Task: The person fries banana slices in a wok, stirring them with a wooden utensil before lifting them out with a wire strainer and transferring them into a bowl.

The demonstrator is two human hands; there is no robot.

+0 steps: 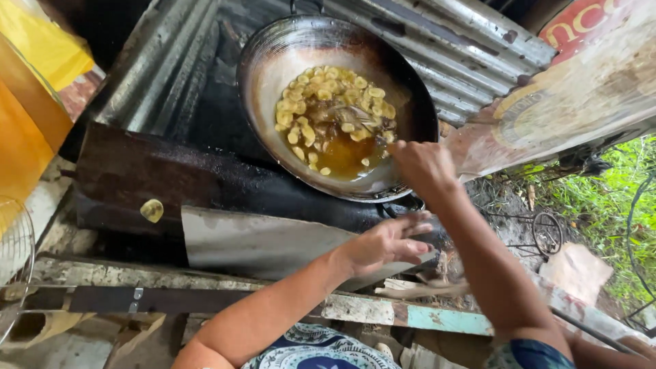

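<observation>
Frying in the big dark wok (273, 61) were pale yellow slices (321, 102), most of them heaped toward its far side, with a pool of amber oil (345, 156) gathered at the near side. The wok was blackened around its rim and tilted slightly toward the person, sitting over a soot-black stove (205, 178) set against corrugated metal sheets (471, 41).

The right hand (424, 166) was at the wok's near right rim, its grip closed around something thin that reached into the slices; what that tool was I could not make out, as it was blurred against the food. The left hand (386, 242) hovered lower, just in front of the stove's near edge, fingers loosely spread and holding nothing, above a bent sheet of grey metal (260, 239) leaning against the stove front.

One stray slice (152, 210) lay alone on the rusty ledge at the stove's left end, well apart from the wok. A wire basket (17, 253) showed at the far left edge, and yellow plastic (41, 41) hung above it. A weathered wooden rail (383, 311) with flaking paint ran across in front of the stove, between the person and the fire. Grass (601, 198) grew beyond on the right.
</observation>
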